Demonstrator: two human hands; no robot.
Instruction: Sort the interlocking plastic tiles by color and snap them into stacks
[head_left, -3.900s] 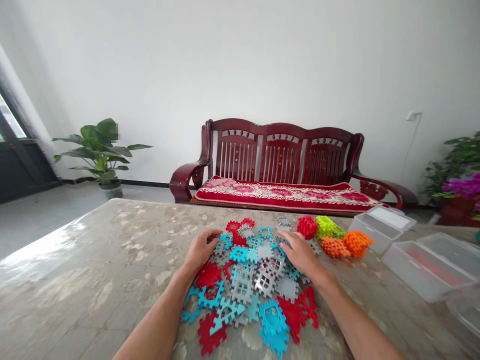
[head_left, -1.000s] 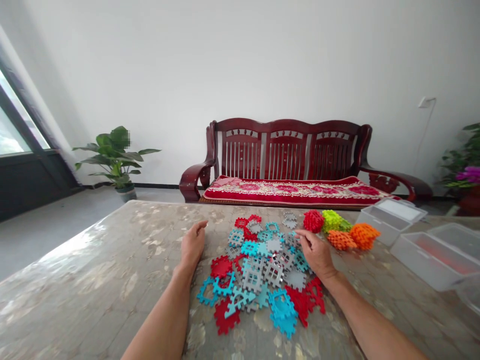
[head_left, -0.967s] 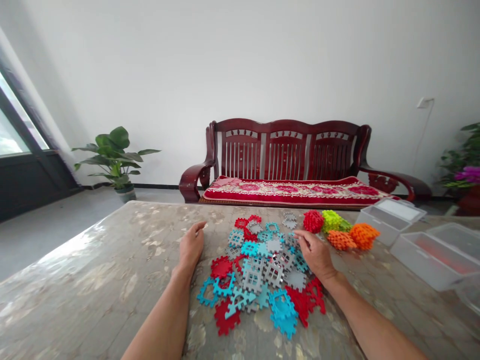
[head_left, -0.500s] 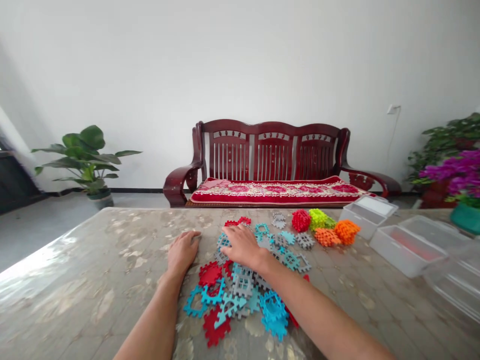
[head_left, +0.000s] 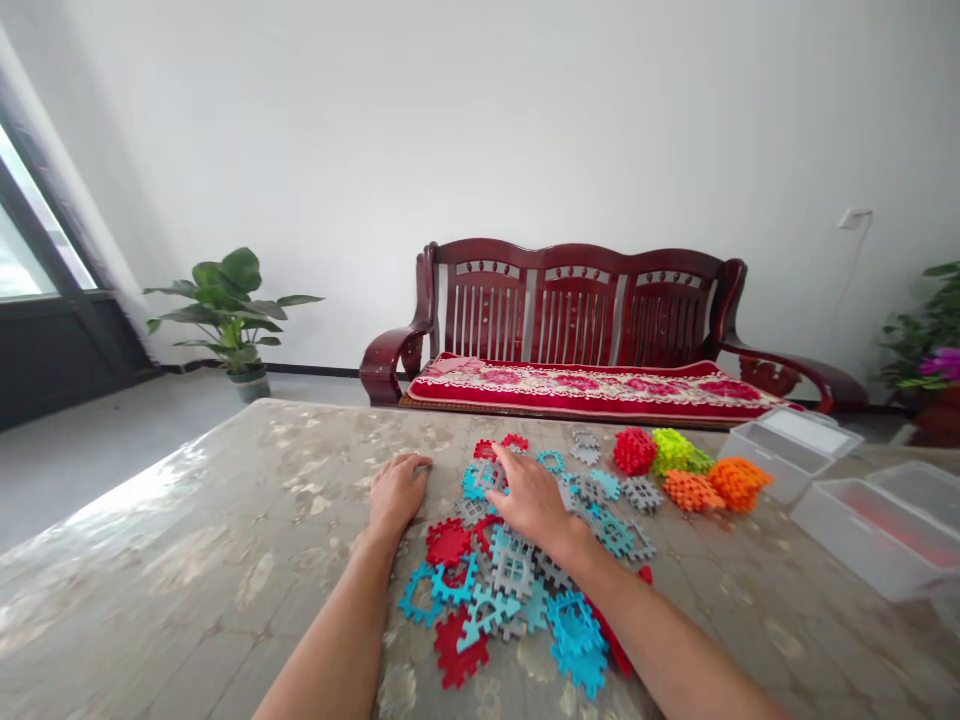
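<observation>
Head view: R hand (head_left: 529, 497) is spread palm-down on tile pile (head_left: 516, 578), nothing seen gripped; L hand (head_left: 397, 490) is laid flat, open, on table (head_left: 225, 560) just left.

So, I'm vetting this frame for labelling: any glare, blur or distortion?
Head view: window light from the left lays a bright glare patch on the table; the wide lens slants the window frame at the left edge; left hand, right hand and the plastic tiles look sharp, with faint shadows.
</observation>
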